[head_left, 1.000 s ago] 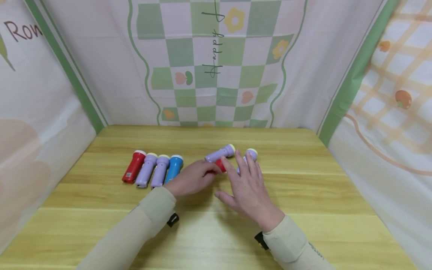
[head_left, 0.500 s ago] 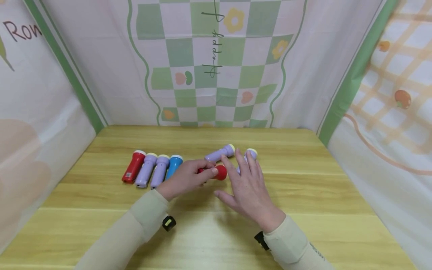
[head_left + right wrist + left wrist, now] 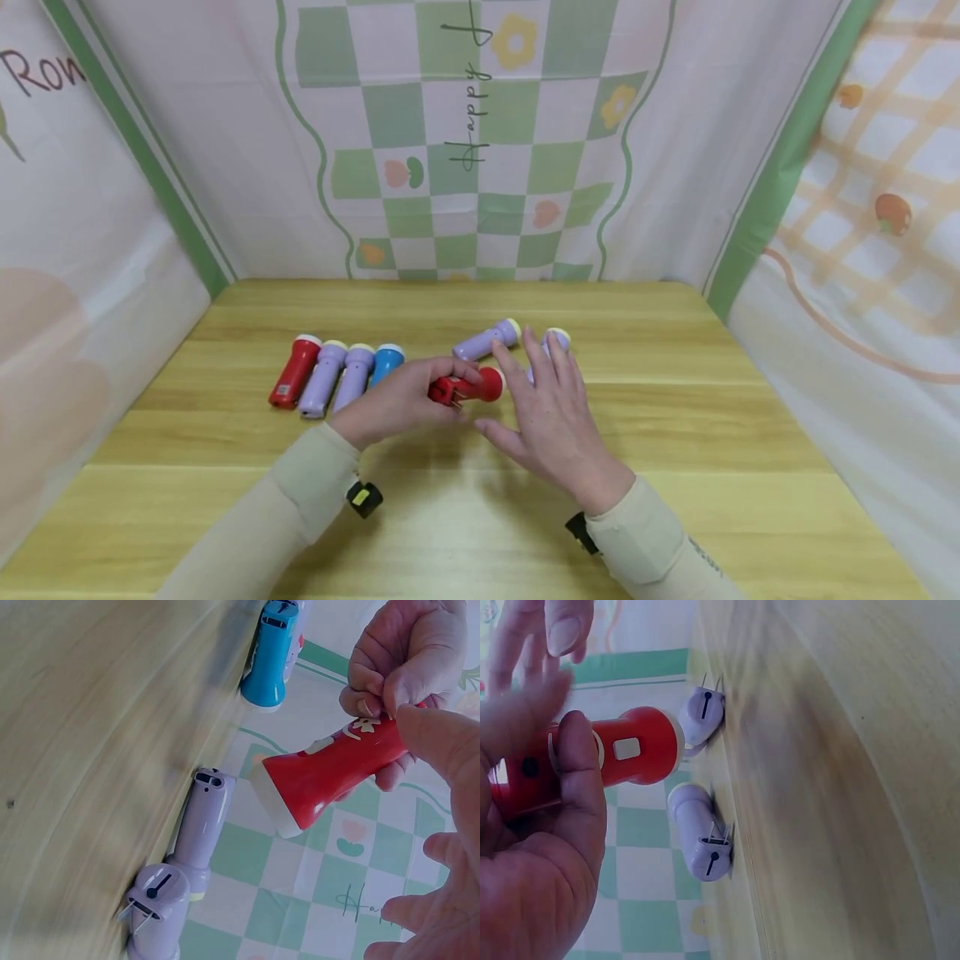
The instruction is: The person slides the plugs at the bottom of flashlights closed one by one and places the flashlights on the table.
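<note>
Okay, your right hand (image 3: 551,429) comes first, fingers spread beside the red flashlight (image 3: 491,384); can't tell if it touches. Your left hand (image 3: 408,400) grips that flashlight round the barrel, lifted off the table (image 3: 480,533). Probably light, stiff plastic, smooth enough to slip or roll; hold it mid-barrel, off the white switch (image 3: 626,748). Farther back, one lilac flashlight (image 3: 480,343) and its lilac twin (image 3: 557,340) lie with prongs (image 3: 711,831) out; those look bendable, so avoid gripping there.
</note>
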`<state>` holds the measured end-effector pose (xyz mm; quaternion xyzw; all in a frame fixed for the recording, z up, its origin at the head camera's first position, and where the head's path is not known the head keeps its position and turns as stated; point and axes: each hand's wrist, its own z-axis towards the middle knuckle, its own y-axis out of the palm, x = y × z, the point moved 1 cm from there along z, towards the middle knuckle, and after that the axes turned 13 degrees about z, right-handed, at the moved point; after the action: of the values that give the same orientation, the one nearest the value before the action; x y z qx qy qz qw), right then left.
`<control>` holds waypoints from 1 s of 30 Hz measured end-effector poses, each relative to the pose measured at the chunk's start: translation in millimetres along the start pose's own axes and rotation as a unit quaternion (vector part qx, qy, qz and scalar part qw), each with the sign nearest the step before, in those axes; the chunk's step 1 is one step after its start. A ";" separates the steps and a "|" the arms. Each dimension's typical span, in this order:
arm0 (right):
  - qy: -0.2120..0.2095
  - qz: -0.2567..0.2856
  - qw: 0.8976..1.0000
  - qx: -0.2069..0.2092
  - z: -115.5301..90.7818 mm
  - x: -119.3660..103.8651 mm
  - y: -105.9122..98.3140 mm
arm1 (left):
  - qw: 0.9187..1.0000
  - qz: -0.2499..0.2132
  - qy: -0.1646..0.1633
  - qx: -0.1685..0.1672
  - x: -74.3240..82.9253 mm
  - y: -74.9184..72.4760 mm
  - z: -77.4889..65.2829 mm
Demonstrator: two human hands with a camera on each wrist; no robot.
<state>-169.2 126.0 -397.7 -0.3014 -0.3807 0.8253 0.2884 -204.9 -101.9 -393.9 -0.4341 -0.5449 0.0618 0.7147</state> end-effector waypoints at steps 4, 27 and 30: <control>-0.008 0.000 1.000 0.011 -0.2 0.3 -1.2 | 1.000 0.006 0.008 0.013 3.3 0.6 -0.9; -0.068 0.069 0.994 0.058 2.6 1.7 -7.7 | 0.990 -0.138 -0.001 0.018 19.3 0.1 -8.5; -0.073 0.084 0.992 0.059 2.9 1.1 -8.3 | 0.989 -0.146 0.009 0.010 22.0 -0.1 -9.7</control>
<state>-170.0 130.0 -389.8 -0.2537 -0.3244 0.8874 0.2069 -188.1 -95.0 -378.2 -0.3430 -0.5952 -0.0415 0.7255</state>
